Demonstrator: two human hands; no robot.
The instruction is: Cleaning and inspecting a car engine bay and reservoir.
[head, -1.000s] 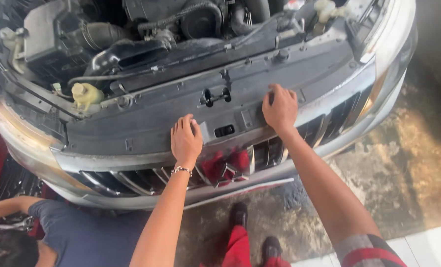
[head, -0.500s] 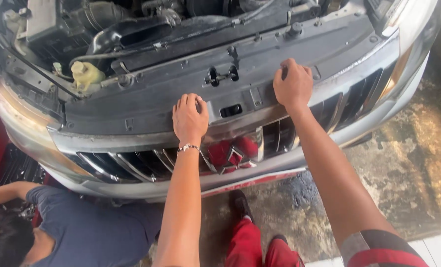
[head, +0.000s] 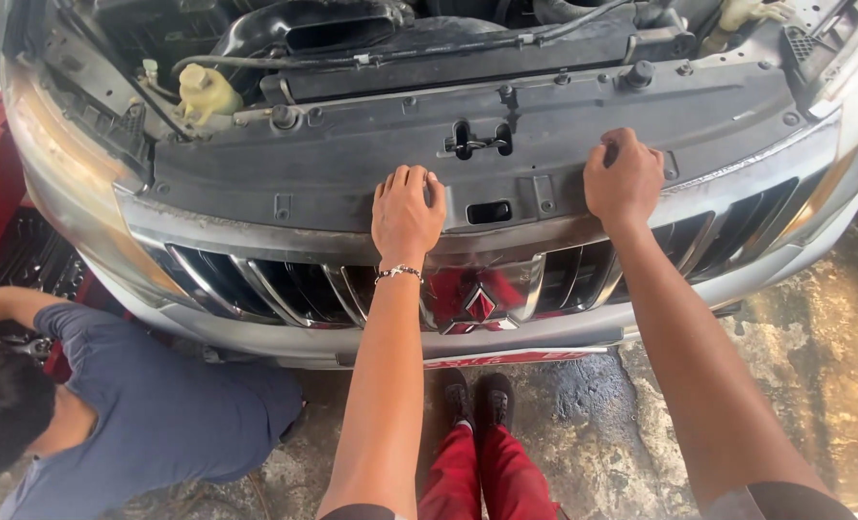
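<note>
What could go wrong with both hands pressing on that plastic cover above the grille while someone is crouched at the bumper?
1. The left hand and right hand both bear on the dark plastic cover; uneven force might crack it or snap a clip.
2. The person in the blue shirt crouches beside the bumper; a sudden shift of the front panel could hit them.
3. The right fingers sit near the cover's edge and could get pinched.

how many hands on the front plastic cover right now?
2. Left hand lies on the black cover left of the latch opening; right hand right of it. The crouching person's hands are hidden.
</note>
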